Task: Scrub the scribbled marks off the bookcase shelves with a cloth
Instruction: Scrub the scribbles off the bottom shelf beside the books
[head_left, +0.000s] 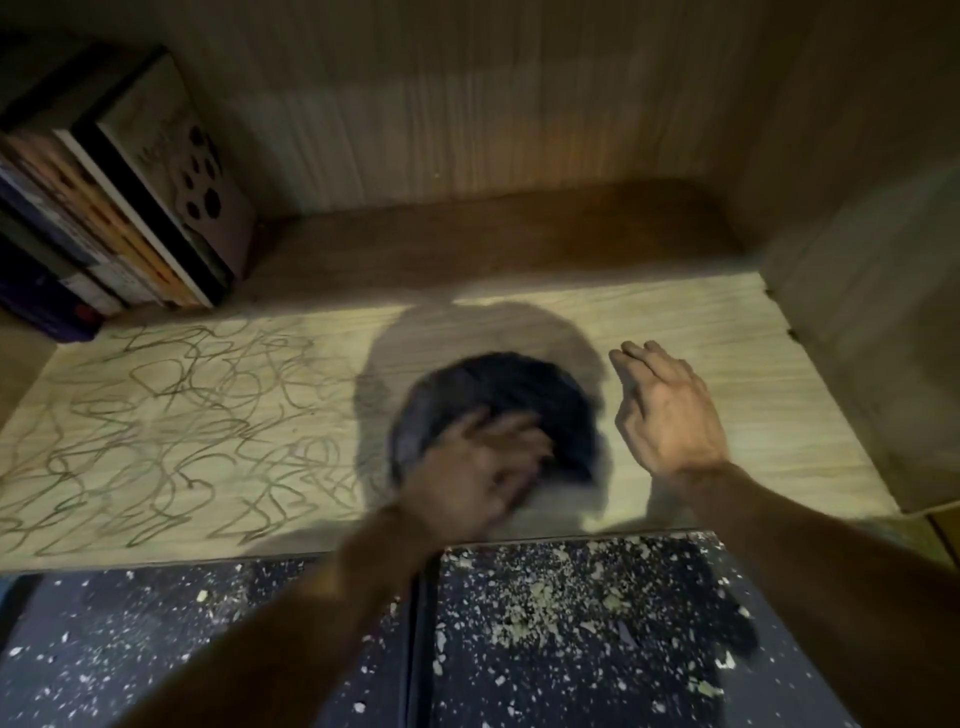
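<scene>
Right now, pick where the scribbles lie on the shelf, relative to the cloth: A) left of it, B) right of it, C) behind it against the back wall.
A: the scribbles cover the shelf left of the cloth; the wood to its right shows no marks.

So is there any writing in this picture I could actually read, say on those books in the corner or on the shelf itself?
None can be read.
Books: the spines show coloured bands that may hold print, too blurred and dim to read.
Front book cover: only a line drawing and dark spots, no legible words.
Shelf: the scribbled marks are looping lines, not letters.
Cloth: dark, motion-blurred, no label visible.
</scene>
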